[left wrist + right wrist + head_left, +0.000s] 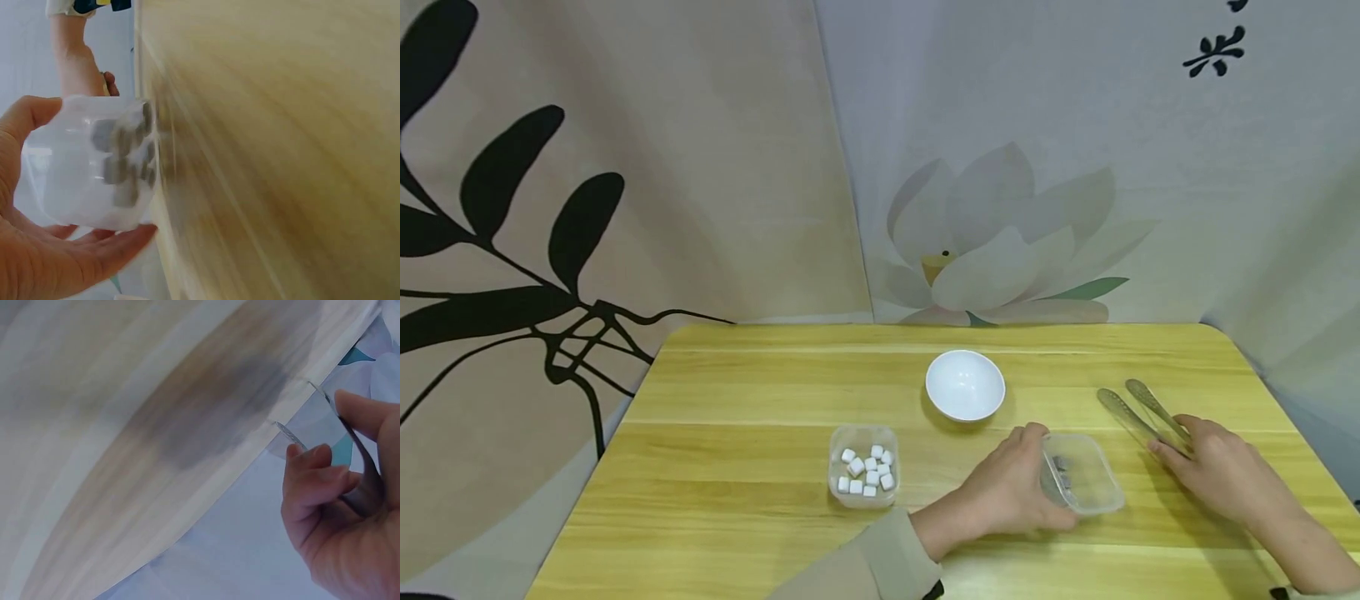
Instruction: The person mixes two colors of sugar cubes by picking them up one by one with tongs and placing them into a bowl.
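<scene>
My left hand [1011,483] grips a clear plastic container [1090,479] from its left side, thumb and fingers spread round its walls. Several dark grey cubes [122,156] are bunched inside, blurred in the left wrist view. In my right hand [1225,475] is a pair of metal tongs [1138,417], pinched between thumb and fingers, its two arms spread apart and pointing toward the back of the table. The right wrist view shows the bent end of the tongs [369,494] in the palm, with nothing between the tips.
Left of the left hand stands another clear container [863,498] holding several white cubes [871,477]. A white bowl [965,385] sits behind, near the middle of the wooden table [737,400]. A patterned curtain [737,167] hangs along the back edge.
</scene>
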`<state>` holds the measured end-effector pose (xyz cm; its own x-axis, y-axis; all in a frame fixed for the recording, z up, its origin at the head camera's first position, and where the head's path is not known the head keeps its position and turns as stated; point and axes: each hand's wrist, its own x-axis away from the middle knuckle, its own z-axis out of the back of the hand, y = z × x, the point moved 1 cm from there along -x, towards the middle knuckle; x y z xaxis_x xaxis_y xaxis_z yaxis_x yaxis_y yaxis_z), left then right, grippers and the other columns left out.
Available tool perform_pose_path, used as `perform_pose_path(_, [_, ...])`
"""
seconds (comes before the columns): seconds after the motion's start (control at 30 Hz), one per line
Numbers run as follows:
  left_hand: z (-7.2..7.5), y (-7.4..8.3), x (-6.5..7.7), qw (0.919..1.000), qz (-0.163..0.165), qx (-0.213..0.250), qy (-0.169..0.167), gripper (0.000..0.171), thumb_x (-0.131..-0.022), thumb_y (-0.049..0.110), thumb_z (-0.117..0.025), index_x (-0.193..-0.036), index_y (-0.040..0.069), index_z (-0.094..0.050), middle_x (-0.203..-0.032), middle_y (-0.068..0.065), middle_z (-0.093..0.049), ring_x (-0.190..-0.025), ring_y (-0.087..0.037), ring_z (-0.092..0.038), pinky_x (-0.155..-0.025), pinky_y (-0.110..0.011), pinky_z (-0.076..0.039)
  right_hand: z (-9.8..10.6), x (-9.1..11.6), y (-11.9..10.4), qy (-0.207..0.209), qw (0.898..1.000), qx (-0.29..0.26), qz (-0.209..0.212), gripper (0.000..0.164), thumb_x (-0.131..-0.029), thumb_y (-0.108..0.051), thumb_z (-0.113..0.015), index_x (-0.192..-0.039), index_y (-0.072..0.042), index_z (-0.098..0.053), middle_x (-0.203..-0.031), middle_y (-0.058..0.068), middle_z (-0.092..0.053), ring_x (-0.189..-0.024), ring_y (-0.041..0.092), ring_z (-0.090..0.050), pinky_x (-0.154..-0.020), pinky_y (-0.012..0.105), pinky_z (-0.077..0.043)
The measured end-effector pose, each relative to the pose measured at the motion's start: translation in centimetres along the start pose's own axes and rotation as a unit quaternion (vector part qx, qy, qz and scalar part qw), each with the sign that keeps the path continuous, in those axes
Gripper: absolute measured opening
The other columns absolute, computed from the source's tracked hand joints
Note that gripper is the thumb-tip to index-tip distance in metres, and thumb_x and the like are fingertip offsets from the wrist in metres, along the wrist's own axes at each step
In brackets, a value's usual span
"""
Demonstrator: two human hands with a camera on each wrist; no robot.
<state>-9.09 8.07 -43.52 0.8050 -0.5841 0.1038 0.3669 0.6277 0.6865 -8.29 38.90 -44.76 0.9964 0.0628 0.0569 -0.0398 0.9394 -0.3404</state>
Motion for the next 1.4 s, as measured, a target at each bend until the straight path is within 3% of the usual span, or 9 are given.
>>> perform_pose_path(0.27, [-0.1,-0.3,0.2,0.9990,-0.020,0.039,0.012,0.091,-0.071,0.031,-0.093,-0.148,0.013,-0.047,-0.115,0.009,-0.049,-0.098,-0.001,-0.047,-0.082,-0.016,-0.047,0.1,0.0,0.0,-0.019,1.000,0.007,-0.014,0.069,-0.105,-0.039,-0.064,-0.130,0.023,-0.049,-0.087,0.014,-0.065,-0.074,0.028,-0.060,-0.062,0.053,-0.052])
perform_pose_path(0.5, [0.0,-0.3,0.2,0.9989,-0.007,0.047,0.003,0.103,-0.071,0.022,-0.096,-0.156,0.016,-0.039,-0.125,0.006,-0.048,-0.107,-0.002,-0.046,-0.088,-0.020,-0.049,0.2,-0.2,0.1,-0.017,1.000,0.017,-0.019,0.066,-0.102,-0.032,-0.068,-0.129,0.025,-0.049,-0.098,0.031,-0.066,-0.083,0.041,-0.066,-0.066,0.060,-0.052])
perform_pose_path(0.6, [-0.1,-0.3,0.3,0.9997,-0.007,0.022,0.003,0.107,-0.069,0.017,-0.096,-0.158,0.016,-0.038,-0.129,0.005,-0.048,-0.111,-0.003,-0.047,-0.090,-0.019,-0.049,0.2,-0.3,0.4,-0.019,0.999,0.017,-0.028,0.061,-0.100,-0.026,-0.068,-0.126,0.025,-0.049,-0.103,0.036,-0.064,-0.083,0.043,-0.065,-0.066,0.060,-0.052])
perform_pose_path(0.83, [-0.2,-0.4,0.4,0.9987,-0.027,-0.043,0.008,0.107,-0.067,0.014,-0.095,-0.157,0.012,-0.037,-0.130,0.002,-0.052,-0.120,-0.007,-0.048,-0.098,-0.019,-0.047,0.2,-0.3,0.8,-0.011,0.999,0.023,-0.033,0.054,-0.101,-0.025,-0.063,-0.126,0.021,-0.053,-0.102,0.033,-0.067,-0.081,0.040,-0.066,-0.062,0.056,-0.051])
perform_pose_path(1.0, [-0.3,-0.4,0.2,0.9975,-0.034,-0.061,0.012,0.106,-0.066,0.016,-0.096,-0.155,0.011,-0.038,-0.129,0.003,-0.053,-0.119,-0.007,-0.049,-0.098,-0.017,-0.046,0.4,-0.1,1.0,0.007,0.999,0.018,-0.036,0.050,-0.102,-0.027,-0.059,-0.127,0.017,-0.054,-0.091,0.024,-0.065,-0.068,0.028,-0.057,-0.055,0.043,-0.045])
perform_pose_path(1.13, [-0.4,-0.4,0.2,0.9962,-0.036,-0.079,0.012,0.107,-0.066,0.019,-0.096,-0.155,0.010,-0.038,-0.132,0.003,-0.054,-0.119,-0.008,-0.049,-0.099,-0.017,-0.046,0.4,0.3,1.1,0.014,0.999,0.006,-0.042,0.054,-0.105,-0.034,-0.054,-0.129,0.015,-0.052,-0.079,0.008,-0.057,-0.061,0.021,-0.045,-0.053,0.035,-0.035])
perform_pose_path(1.3, [-0.5,-0.3,0.1,0.9939,-0.032,-0.105,0.014,0.106,-0.066,0.022,-0.096,-0.155,0.012,-0.038,-0.128,0.004,-0.054,-0.114,-0.007,-0.051,-0.097,-0.017,-0.045,0.5,0.5,1.3,0.021,0.998,0.005,-0.054,0.065,-0.107,-0.042,-0.053,-0.130,0.018,-0.048,-0.079,0.009,-0.059,-0.059,0.021,-0.045,-0.051,0.035,-0.034])
perform_pose_path(1.4, [-0.4,-0.3,0.1,0.9940,-0.033,-0.104,0.012,0.102,-0.066,0.021,-0.096,-0.151,0.011,-0.041,-0.123,0.005,-0.053,-0.109,-0.005,-0.050,-0.094,-0.015,-0.046,0.5,0.7,1.1,0.043,0.998,0.005,-0.046,0.064,-0.106,-0.042,-0.057,-0.127,0.017,-0.050,-0.078,0.010,-0.059,-0.059,0.021,-0.045,-0.050,0.034,-0.034])
